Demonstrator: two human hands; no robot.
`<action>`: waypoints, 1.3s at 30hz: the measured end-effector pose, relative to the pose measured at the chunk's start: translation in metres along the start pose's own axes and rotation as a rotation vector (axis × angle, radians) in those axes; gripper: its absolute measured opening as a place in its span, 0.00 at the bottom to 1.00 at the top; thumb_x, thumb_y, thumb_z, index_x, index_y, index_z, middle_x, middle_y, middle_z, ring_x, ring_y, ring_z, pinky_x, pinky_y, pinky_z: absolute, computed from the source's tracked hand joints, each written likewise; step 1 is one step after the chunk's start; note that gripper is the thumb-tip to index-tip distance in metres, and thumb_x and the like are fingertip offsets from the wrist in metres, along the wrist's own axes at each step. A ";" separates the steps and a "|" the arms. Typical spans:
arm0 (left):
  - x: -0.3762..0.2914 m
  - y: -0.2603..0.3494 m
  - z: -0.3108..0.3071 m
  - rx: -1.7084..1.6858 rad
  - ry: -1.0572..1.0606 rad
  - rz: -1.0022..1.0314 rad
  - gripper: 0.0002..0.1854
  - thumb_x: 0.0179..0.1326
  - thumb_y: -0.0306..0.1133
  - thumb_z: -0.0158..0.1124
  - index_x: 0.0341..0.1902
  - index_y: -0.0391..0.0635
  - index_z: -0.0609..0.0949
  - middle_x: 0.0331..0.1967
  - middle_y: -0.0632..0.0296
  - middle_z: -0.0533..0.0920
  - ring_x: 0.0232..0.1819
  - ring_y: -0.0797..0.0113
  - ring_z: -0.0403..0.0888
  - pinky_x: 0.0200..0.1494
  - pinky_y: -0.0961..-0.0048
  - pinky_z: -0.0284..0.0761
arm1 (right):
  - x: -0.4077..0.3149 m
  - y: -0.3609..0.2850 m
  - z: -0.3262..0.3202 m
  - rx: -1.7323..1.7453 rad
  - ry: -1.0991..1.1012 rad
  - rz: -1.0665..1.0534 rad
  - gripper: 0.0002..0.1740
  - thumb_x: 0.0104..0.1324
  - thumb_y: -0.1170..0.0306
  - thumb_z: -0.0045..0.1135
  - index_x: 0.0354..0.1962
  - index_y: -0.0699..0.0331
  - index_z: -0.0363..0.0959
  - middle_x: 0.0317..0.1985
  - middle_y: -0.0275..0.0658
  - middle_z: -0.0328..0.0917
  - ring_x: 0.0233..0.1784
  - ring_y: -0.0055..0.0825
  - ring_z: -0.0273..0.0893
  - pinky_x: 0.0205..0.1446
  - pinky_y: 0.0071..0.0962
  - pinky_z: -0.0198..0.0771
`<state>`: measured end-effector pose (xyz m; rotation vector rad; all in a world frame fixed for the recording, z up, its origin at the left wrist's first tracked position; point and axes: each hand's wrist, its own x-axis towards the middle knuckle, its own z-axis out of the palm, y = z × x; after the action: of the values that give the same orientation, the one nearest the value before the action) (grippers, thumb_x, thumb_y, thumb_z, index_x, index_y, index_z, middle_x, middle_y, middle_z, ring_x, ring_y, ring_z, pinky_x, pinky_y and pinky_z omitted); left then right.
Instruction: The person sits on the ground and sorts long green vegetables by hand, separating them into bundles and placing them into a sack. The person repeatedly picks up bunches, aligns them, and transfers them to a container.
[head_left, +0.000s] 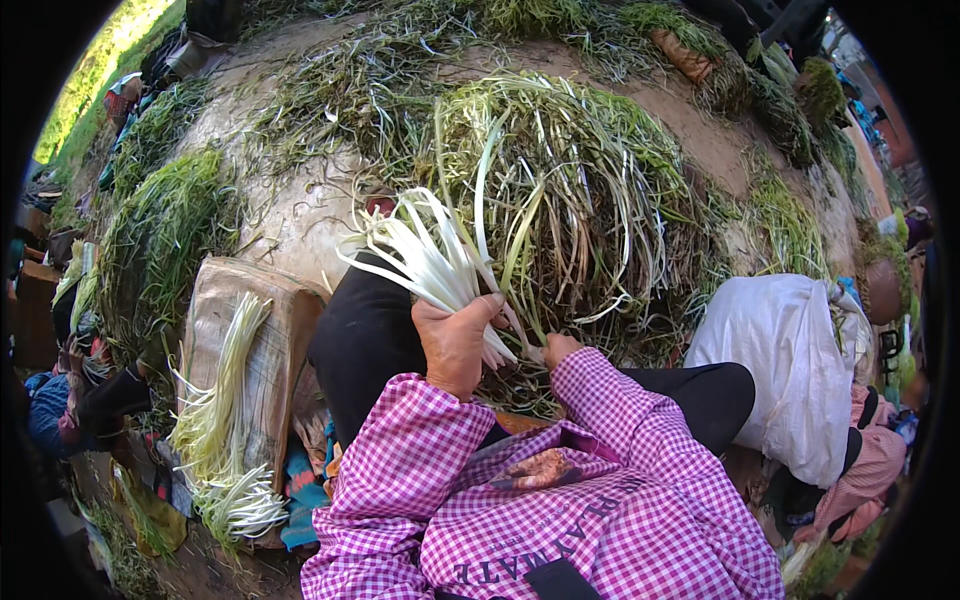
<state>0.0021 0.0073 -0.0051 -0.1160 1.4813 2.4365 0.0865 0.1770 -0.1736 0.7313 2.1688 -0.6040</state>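
Note:
My left hand (456, 341) is closed around a bunch of white, peeled stems (427, 255), like garlic chives or young leeks, which fan out up and to the left. Close beside it on the right, my right hand (559, 349) pinches the lower end of a few greenish stalks (517, 277); its fingertips are partly hidden. Beyond both hands lies a large heap of uncleaned stalks (577, 195) with green and brown leaves. At my left, a row of cleaned pale stems (232, 390) rests on a block wrapped in woven sacking (281, 292).
A full white sack (780, 367) stands at my right knee, with a person in a pink checked sleeve (862, 472) behind it. Another person in blue (52, 420) is at the far left. Green leaf piles (165, 232) and scattered trimmings (360, 90) lie on the ground.

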 end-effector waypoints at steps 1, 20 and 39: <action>0.000 0.000 0.000 -0.003 0.012 0.006 0.09 0.47 0.18 0.61 0.35 0.32 0.77 0.24 0.58 0.80 0.21 0.68 0.77 0.25 0.74 0.76 | -0.001 0.002 -0.002 -0.003 -0.001 0.010 0.21 0.65 0.61 0.47 0.50 0.67 0.69 0.45 0.53 0.75 0.49 0.47 0.74 0.54 0.42 0.68; 0.002 -0.002 0.001 0.130 -0.119 -0.167 0.11 0.48 0.16 0.60 0.38 0.33 0.79 0.27 0.57 0.81 0.23 0.69 0.79 0.23 0.77 0.76 | -0.039 -0.016 -0.066 1.057 0.380 -0.455 0.07 0.63 0.73 0.53 0.35 0.69 0.75 0.27 0.37 0.79 0.29 0.20 0.75 0.33 0.21 0.71; 0.014 0.001 -0.010 -0.172 0.082 -0.147 0.15 0.52 0.17 0.58 0.45 0.35 0.72 0.30 0.53 0.80 0.28 0.62 0.81 0.22 0.71 0.77 | -0.091 -0.016 -0.058 0.425 0.089 -0.815 0.30 0.62 0.52 0.53 0.55 0.64 0.68 0.50 0.51 0.72 0.54 0.42 0.71 0.57 0.39 0.67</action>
<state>-0.0125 0.0004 -0.0119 -0.3520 1.2451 2.4607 0.0971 0.1737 -0.0645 0.0293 2.4123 -1.4982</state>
